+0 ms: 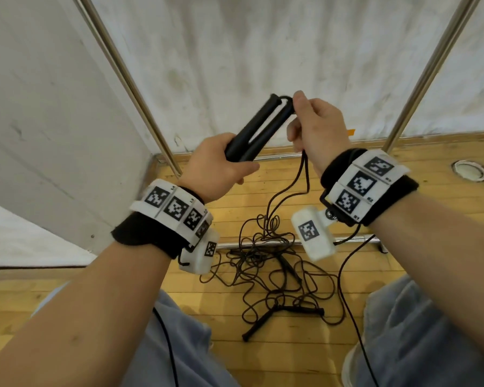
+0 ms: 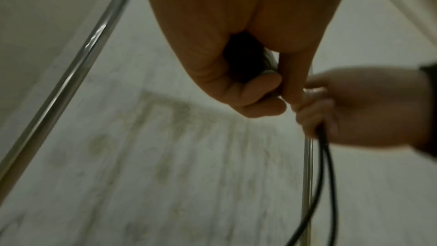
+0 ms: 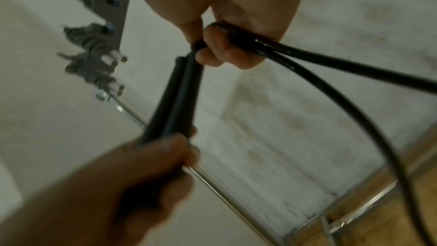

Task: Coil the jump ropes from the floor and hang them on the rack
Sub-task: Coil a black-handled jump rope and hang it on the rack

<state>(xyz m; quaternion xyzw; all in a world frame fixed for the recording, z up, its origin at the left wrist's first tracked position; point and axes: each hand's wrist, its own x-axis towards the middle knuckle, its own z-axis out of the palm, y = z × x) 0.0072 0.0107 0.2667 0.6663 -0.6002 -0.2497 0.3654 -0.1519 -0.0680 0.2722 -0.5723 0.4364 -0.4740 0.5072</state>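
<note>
My left hand [image 1: 221, 160] grips the two black jump rope handles [image 1: 259, 127] side by side, pointing up and to the right. My right hand [image 1: 313, 127] pinches the black rope [image 1: 305, 174] just below the handle tips, and two strands hang from it to the floor. In the right wrist view the handles [image 3: 175, 96] run from the left hand [image 3: 151, 171] up to the right fingers [image 3: 217, 48], with the rope [image 3: 331, 63] trailing right. In the left wrist view the left fingers [image 2: 255, 89] curl round the handle ends and the rope [image 2: 328, 166] hangs from the right hand [image 2: 354, 108].
A tangle of black ropes [image 1: 271, 263] with more handles [image 1: 266, 322] lies on the wooden floor between my knees. The metal rack's two uprights [image 1: 129, 88] and base bar [image 1: 235, 244] stand against the white wall. Hooks of the rack [image 3: 94, 48] show in the right wrist view.
</note>
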